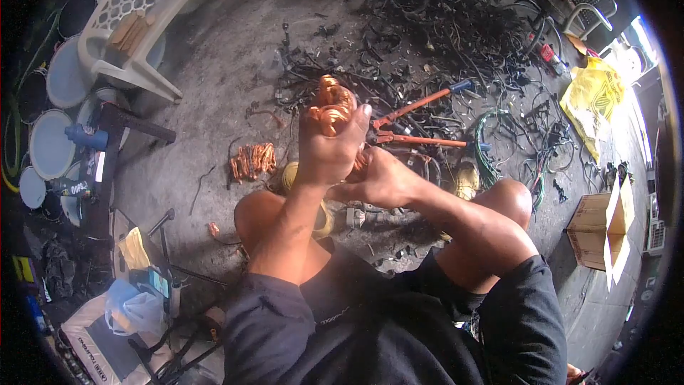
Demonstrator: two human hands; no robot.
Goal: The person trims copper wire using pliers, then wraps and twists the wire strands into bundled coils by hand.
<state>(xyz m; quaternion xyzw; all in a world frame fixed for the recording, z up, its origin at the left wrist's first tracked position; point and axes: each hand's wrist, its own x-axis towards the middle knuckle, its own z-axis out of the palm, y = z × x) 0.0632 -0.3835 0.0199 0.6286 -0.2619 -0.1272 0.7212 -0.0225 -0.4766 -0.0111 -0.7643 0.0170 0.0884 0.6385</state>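
My left hand (329, 148) is closed around a thick bundle of bare copper wire (332, 108), whose looped, shiny end sticks up above the fist. Just below and to the right, my right hand (381, 180) is wrapped around the lower part of the same bundle; a little copper shows between the two hands. Past my hands on the floor lies a bolt cutter (420, 107) with orange arms and blue grips, its handles spread. Another copper bundle (253, 162), flatter and folded, rests on the floor to the left.
Black cable scraps (456, 21) are heaped across the far floor. A coil of green wire (490, 146) lies right of the bolt cutter. A white plastic chair (132, 36) stands far left, a cardboard box (593, 232) at right, and a yellow bag (595, 100) behind it.
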